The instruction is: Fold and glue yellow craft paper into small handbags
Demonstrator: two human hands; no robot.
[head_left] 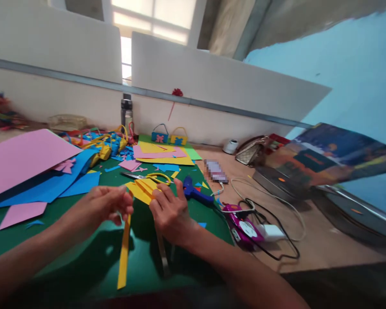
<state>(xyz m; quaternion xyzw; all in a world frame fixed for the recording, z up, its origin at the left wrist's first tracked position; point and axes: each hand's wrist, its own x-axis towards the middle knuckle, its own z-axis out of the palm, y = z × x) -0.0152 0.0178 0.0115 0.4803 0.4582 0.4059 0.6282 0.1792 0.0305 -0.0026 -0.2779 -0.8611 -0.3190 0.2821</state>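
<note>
Pinching a yellow strip (pixel 124 257) near its top, the left hand (pixel 107 204) is nearer it; the strip's long axis runs down toward the person above the table (pixel 212 231). The right hand (pixel 170 210) grips the folded paper (pixel 143 190), between the 2 hands.

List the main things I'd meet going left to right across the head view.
Large pink sheet → left hand → folded yellow paper → right hand → blue glue gun → phone → purple box → white plug
</note>
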